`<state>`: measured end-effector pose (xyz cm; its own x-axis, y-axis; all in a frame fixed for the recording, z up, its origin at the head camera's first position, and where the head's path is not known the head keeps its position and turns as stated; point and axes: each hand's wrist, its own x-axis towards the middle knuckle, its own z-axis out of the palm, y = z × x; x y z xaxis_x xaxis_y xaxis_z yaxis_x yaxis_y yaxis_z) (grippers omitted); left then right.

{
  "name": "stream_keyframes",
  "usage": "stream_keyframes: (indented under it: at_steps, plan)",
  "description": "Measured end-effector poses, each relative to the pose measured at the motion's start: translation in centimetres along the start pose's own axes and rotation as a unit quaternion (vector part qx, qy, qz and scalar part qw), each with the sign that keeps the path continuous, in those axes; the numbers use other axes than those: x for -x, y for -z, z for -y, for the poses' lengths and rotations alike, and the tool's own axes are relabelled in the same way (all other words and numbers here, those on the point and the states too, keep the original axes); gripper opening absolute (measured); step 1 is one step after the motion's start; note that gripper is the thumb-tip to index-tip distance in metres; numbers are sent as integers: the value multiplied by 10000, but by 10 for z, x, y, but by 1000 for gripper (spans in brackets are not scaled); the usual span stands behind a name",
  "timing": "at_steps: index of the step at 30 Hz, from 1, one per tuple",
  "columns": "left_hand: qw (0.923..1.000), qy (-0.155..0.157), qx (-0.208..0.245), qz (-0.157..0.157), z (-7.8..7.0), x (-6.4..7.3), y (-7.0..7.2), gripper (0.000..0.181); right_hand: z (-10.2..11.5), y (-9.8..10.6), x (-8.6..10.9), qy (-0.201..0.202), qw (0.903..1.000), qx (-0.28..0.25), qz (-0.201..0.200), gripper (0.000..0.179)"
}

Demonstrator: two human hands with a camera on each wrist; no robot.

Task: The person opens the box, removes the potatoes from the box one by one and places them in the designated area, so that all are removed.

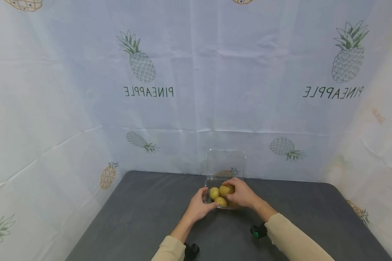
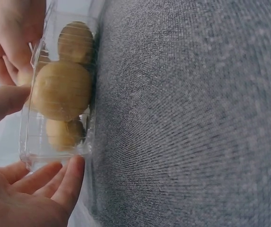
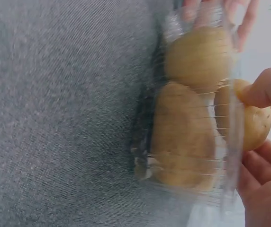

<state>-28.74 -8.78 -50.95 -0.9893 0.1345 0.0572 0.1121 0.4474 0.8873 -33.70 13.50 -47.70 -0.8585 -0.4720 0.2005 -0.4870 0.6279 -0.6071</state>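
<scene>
A clear plastic clamshell container (image 1: 209,179) stands on the dark table, its hinged lid (image 1: 227,161) raised at the back. Several potatoes lie inside, among them a small round one (image 1: 214,193) and one at the front wall (image 1: 220,201). My left hand (image 1: 197,206) holds the container's left front corner, thumb (image 2: 7,101) at the rim and fingers spread along the outer side wall. With my right hand (image 1: 243,194) I grip a potato (image 3: 257,124) between thumb and fingers at the container's rim. In the right wrist view, a long potato (image 3: 183,137) shows through the front wall.
The dark grey cloth-covered table (image 1: 143,217) extends to both sides and in front of the container. A white curtain (image 1: 196,72) printed with pineapples hangs right behind the table and along the sides. Black wrist straps (image 1: 258,231) show below the forearms.
</scene>
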Motion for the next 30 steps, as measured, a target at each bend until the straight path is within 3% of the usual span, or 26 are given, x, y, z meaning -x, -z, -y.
stream_keyframes:
  at_steps: [16, 30]
  plan:
    - [10000, -12, 55, 58, -2, 0, 1, 80, 13, 21, 25, 306, 9983, -487, 6, 40]
    - [10000, -33, -33, 21, 2, -1, 1, 78, 8, 38, 50, 257, 9979, -574, -145, 37]
